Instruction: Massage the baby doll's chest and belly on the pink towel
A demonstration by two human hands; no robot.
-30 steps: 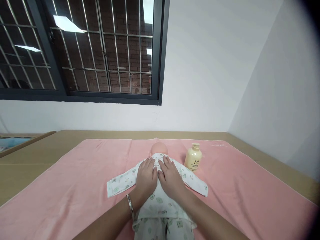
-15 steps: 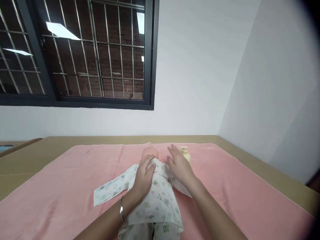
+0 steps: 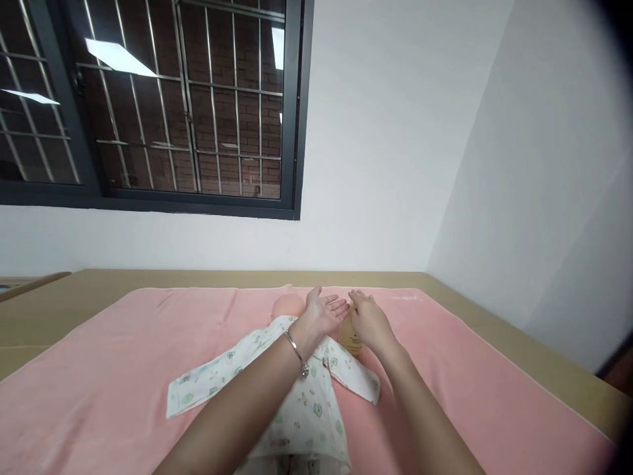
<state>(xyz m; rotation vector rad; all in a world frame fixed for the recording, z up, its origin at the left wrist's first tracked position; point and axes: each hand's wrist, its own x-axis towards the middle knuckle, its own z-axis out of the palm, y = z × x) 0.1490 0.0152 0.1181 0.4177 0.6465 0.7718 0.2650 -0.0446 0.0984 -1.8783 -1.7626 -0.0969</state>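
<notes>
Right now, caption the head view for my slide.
Left hand palm-up and right hand at a lotion bottle beside a dressed doll on a pink towel.

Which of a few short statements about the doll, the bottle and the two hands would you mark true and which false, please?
1. The left hand is turned palm up beside the bottle. True.
2. The doll lies on a blue towel. False: the towel is pink.
3. The right hand is over the top of the bottle. True.
4. A bracelet is on the right wrist. False: it is on the left wrist.
5. The doll is undressed. False: it wears white printed clothes.
</notes>
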